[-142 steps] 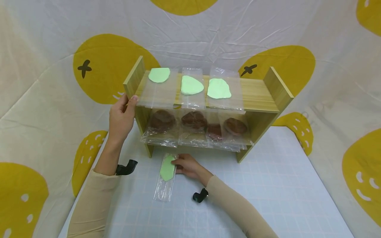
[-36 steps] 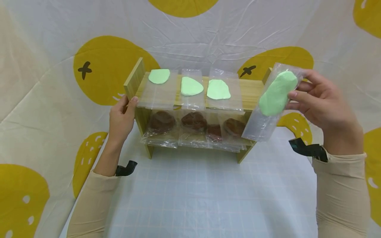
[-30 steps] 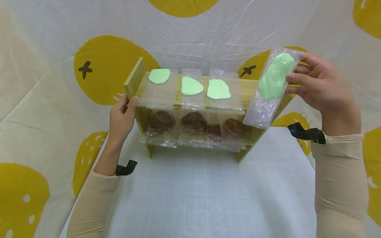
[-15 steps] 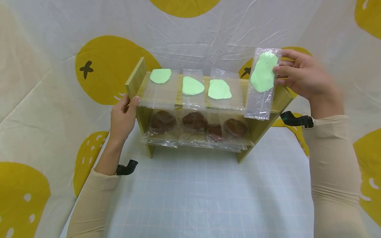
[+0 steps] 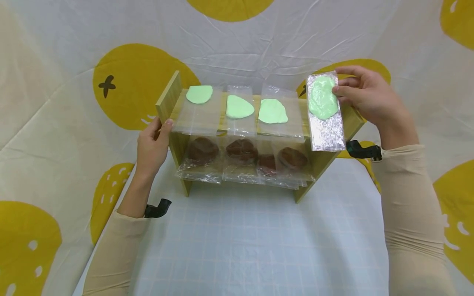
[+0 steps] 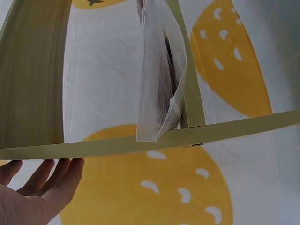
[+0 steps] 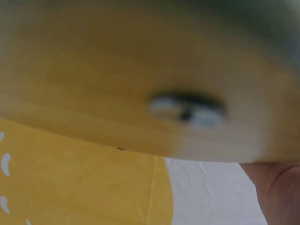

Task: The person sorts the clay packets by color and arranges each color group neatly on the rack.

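Observation:
My right hand (image 5: 368, 92) pinches the right edge of a clear plastic bag (image 5: 327, 137) holding a flat light-green piece (image 5: 322, 98). This bag is at the right end of the wooden shelf's (image 5: 305, 119) top board, overlapping its front edge; whether it rests there I cannot tell. Three similar bags with green pieces, including a middle one (image 5: 238, 107), lie along the board. My left hand (image 5: 152, 146) touches the left side panel. In the left wrist view, its fingertips (image 6: 75, 164) press the panel's outer face. The right wrist view shows the panel blurred, with my hand at lower right.
Bags with dark brown pieces (image 5: 201, 152) lie on the lower board, their ends overhanging its front. A checked cloth (image 5: 259, 246) covers the table. Behind the shelf hangs a pale curtain (image 5: 259, 45) with yellow shapes. Both wrists carry black mounts (image 5: 157, 209).
My right hand picked the bag up from in front of the shelf, carried it to the right, raised it, then brought it leftward and down over the top board. My left hand stays put.

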Motion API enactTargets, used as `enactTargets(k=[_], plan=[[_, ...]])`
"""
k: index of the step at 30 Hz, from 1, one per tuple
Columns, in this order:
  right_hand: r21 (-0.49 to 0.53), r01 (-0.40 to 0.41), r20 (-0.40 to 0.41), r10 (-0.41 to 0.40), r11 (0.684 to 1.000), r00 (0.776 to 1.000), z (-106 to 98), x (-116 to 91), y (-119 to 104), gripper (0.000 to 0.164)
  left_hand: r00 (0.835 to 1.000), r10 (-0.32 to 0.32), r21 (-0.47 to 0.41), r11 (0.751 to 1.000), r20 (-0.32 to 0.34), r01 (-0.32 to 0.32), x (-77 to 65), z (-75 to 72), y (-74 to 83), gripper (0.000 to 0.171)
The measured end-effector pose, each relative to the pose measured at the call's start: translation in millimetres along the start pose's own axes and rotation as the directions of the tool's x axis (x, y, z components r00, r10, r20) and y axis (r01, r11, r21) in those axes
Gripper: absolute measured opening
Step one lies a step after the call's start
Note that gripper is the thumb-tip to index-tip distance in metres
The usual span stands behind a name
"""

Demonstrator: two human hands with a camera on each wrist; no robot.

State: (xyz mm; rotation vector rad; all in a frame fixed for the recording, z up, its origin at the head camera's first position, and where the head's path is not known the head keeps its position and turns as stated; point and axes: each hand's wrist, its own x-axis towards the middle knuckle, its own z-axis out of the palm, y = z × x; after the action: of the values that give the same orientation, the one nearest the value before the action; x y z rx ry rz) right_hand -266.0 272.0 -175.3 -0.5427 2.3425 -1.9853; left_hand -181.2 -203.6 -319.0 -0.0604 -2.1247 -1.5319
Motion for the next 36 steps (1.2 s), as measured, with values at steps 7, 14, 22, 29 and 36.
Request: enactTargets(k=[7, 14, 22, 29, 36], plan=[[-0.196, -0.07, -0.077, 0.055, 0.978, 0.995, 4, 3, -1, 0.054, 1.0, -0.003, 0.004, 1.0, 0.002, 0.003, -0.5, 0.4, -1.4, 0.044], [-0.263, -0.065, -0.092, 0.042, 0.963, 0.995, 7, 2, -1, 0.062, 1.0, 0.004, -0.009, 1.0, 0.001, -0.004, 0.7, 1.3, -2.0, 0.044], [-0.185, -0.071, -0.105, 0.052, 0.98, 0.993, 8, 2, -1, 0.061, 1.0, 0.007, -0.006, 1.0, 0.0, -0.007, 1.3, 3.4, -2.9, 0.046], [0.179, -0.002, -0.086, 0.017, 0.984, 0.996, 8, -2, 3, 0.051, 1.0, -0.003, -0.001, 1.0, 0.0, 0.003, 0.8, 5.0, -6.4, 0.047], [0.322, 0.048, -0.084, -0.022, 0.946, 0.996, 8, -8, 3, 0.042, 1.0, 0.009, 0.013, 1.0, -0.006, -0.008, 1.9, 1.7, -7.6, 0.047]])
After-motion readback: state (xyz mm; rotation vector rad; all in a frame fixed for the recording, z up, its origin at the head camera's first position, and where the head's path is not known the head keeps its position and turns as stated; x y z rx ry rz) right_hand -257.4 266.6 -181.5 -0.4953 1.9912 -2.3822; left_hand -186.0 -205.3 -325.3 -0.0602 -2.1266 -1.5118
